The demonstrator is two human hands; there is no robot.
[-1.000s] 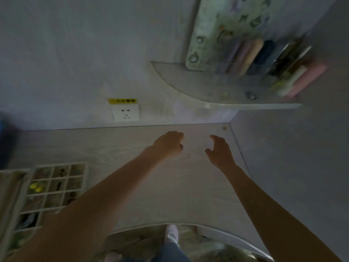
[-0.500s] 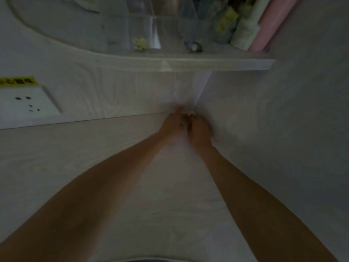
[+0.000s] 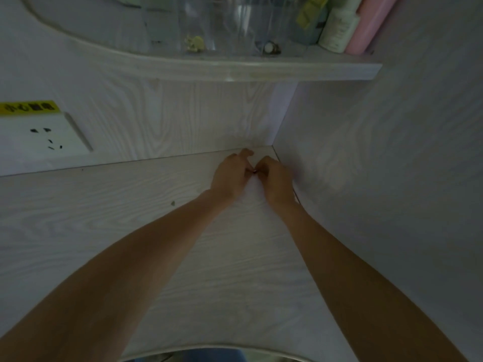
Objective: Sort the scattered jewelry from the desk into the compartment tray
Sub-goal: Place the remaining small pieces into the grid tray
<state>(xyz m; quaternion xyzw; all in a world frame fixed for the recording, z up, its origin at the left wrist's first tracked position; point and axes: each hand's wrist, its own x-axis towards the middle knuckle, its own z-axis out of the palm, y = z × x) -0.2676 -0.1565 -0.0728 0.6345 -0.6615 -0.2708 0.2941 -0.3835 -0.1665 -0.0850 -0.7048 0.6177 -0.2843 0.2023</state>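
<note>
Both my hands meet near the far right corner of the pale wood desk (image 3: 130, 218). My left hand (image 3: 231, 176) and my right hand (image 3: 274, 178) have their fingertips together over a tiny dark piece of jewelry (image 3: 254, 172), which shows only as a small speck between them. My fingers are curled in towards it, and I cannot tell which hand has it. The compartment tray is out of view.
A curved shelf (image 3: 235, 69) hangs above the corner with clear containers, bottles and a pink roll. A white wall socket (image 3: 41, 138) with a yellow label is at the left. The side wall (image 3: 379, 178) stands close on the right. A small dark speck (image 3: 172, 203) lies on the desk.
My view has swung right and closer to the corner, so the tray has left the frame. My hands reached into the corner, came together, and have drawn back a little.
</note>
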